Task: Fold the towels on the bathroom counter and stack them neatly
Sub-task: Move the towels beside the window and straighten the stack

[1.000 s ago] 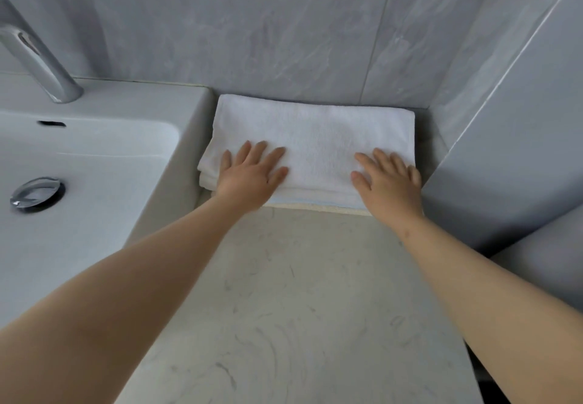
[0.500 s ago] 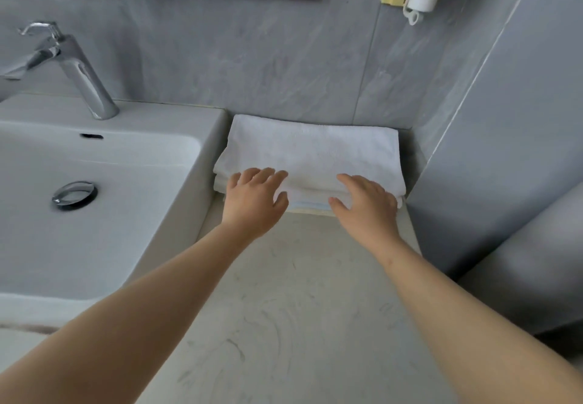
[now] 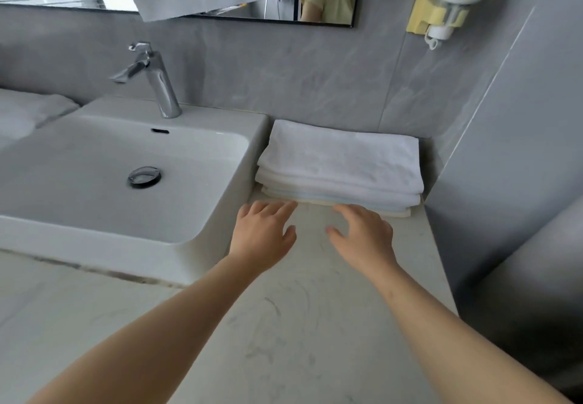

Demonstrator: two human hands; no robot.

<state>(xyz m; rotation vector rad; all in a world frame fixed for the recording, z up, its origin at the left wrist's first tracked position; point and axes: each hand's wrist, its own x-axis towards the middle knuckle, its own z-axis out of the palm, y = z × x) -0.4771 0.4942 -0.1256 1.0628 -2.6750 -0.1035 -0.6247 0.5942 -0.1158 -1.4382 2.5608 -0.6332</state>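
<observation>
White folded towels [image 3: 340,163] lie stacked at the back of the counter [image 3: 299,324], twelve o'clock from both hands. The left hand [image 3: 263,233] and right hand [image 3: 362,236] reach forward palm-down just short of the stack, fingers loosely spread, holding nothing.

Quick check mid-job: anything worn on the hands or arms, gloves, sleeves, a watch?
Nothing worn: the left hand and right hand are bare, no gloves or rings visible. The left forearm and right forearm are bare too, with no sleeve, watch or bracelet in view.

Terry-cloth towels [image 3: 340,157], glossy ceramic sink [image 3: 220,223], chrome faucet [image 3: 157,81].
</observation>
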